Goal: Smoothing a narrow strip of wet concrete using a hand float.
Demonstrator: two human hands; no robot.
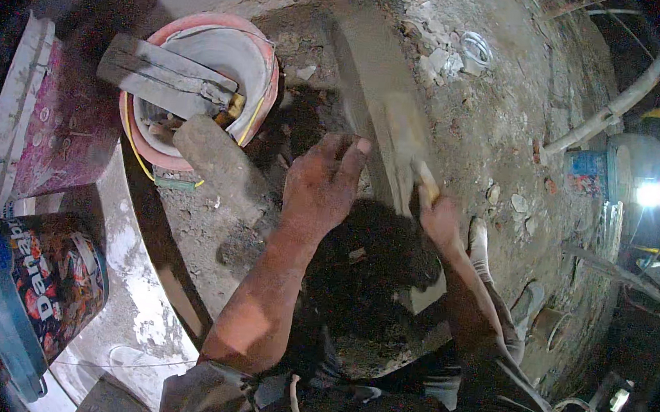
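Note:
My right hand [441, 222] is closed around the pale handle of a tool [426, 181]. Its brownish head is smeared by motion over a long grey ledge of wet-looking mortar [363, 56], so I cannot tell whether it is a brush or a trowel. Beside the ledge's left edge hovers or rests my left hand [325, 176], back upward, fingers bent and partly apart, with nothing visible in it. Left of that hand stands a reddish bucket [269, 67] with a pale inside. A wooden board [165, 74] lies across its rim, and a dusty block [220, 157] leans by its front.
A tipped dark printed bucket [48, 291] and a pink-and-white container [63, 116] sit at the left. Rubble [437, 62] and a coiled white ring [477, 50] lie at the far side. A pole [604, 120] slants in at the right, near a bright lamp [650, 193].

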